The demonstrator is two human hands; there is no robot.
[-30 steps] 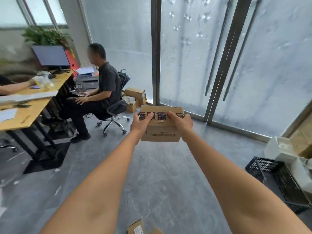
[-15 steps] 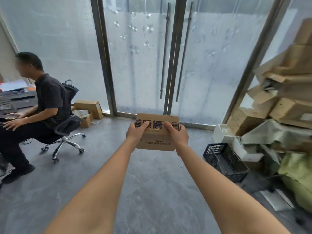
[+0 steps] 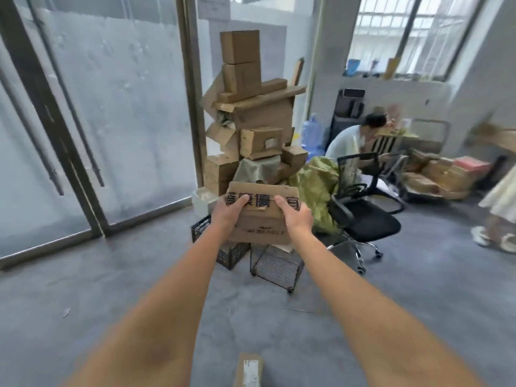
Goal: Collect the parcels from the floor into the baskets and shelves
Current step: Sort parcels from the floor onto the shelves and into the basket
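Observation:
I carry a brown cardboard parcel (image 3: pixel 261 227) with black printed characters out in front of me at arm's length. My left hand (image 3: pixel 227 212) grips its left end and my right hand (image 3: pixel 294 217) grips its right end, thumbs over the top. Below the parcel, on the floor, stand a black plastic crate (image 3: pixel 202 227) and a black wire basket (image 3: pixel 276 265); the parcel partly hides both. A small flat parcel (image 3: pixel 248 370) with a white label lies on the grey floor between my forearms.
A tall, leaning heap of cardboard boxes (image 3: pixel 251 113) rises behind the baskets against the glass doors (image 3: pixel 111 107). A black office chair (image 3: pixel 363 216) stands right of the baskets. A seated person (image 3: pixel 354 141) is beyond it, and another person's skirt and shoes (image 3: pixel 497 219) show at the right edge.
The view has swung right, from the seated person by the desk to the box heap. The parcel stays in both hands. The baskets now sit directly below it.

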